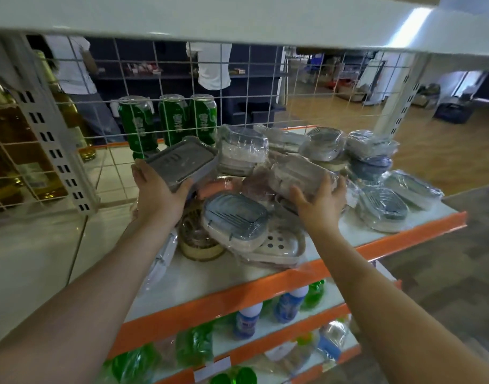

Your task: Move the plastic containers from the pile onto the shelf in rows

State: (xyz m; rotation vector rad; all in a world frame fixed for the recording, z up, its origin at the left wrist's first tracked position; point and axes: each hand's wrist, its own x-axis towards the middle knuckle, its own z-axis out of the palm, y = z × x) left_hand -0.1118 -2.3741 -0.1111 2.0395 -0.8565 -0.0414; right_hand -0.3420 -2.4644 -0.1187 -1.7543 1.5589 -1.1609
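Both bare arms of the person reach forward over the white shelf board with an orange front edge (pixel 265 275); the left hand (pixel 158 195) grips a grey rectangular plastic container with a slotted lid (pixel 182 162), fingers beneath it and thumb curled up its near side, holding it tilted above the left part of the shelf, clear of the board; the right hand (pixel 322 202) is clamped on a pale, film-wrapped rectangular plastic container (pixel 296 173) at the top of the pile, thumb on its near edge and fingers wrapped round its right end; the pile of film-wrapped plastic containers (pixel 254 217) lies in disorder across the middle of the shelf, among them an oval beige container with a ribbed blue-grey lid (pixel 235 218) resting on a beige perforated tray (pixel 276 246), and just left of these a round ribbed transparent container with a yellowish rim (pixel 196 239); further wrapped oval containers with blue-grey lids (pixel 381 206) lie at the right end of the shelf, some stacked toward the back; three green drink cans (pixel 172 121) stand in a row at the rear left, in front of a white wire-grid back panel (pixel 265 79); lower shelves carry green and blue bottles (pixel 289 303); amber bottles (pixel 13 151) show behind the grid at far left.
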